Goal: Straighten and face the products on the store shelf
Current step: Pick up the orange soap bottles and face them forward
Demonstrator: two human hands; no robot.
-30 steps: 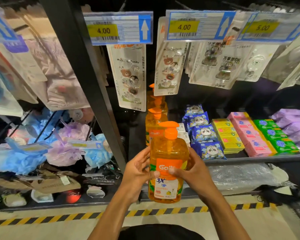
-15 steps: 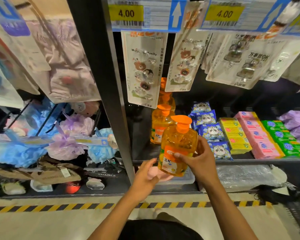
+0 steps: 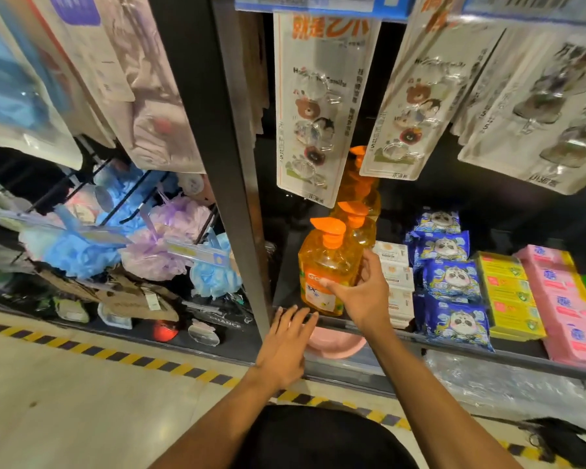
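An orange pump bottle of liquid soap (image 3: 325, 265) stands at the front left of the low black shelf (image 3: 454, 343), its label turned slightly left. My right hand (image 3: 359, 292) grips its right side, thumb across the label. Two more orange pump bottles (image 3: 359, 218) line up behind it. My left hand (image 3: 286, 346) hovers open just below the shelf edge, fingers spread, holding nothing.
White soap boxes (image 3: 394, 275), blue panda packs (image 3: 452, 282), yellow (image 3: 504, 292) and pink bars (image 3: 562, 306) fill the shelf to the right. Hanging hook packs (image 3: 308, 106) dangle above the bottles. A black upright post (image 3: 224, 157) stands left; bath puffs (image 3: 163, 245) lie beyond it.
The bottle went from in front of me, held in both hands, onto the shelf front. My left hand let go and dropped below the shelf edge. The view moved closer.
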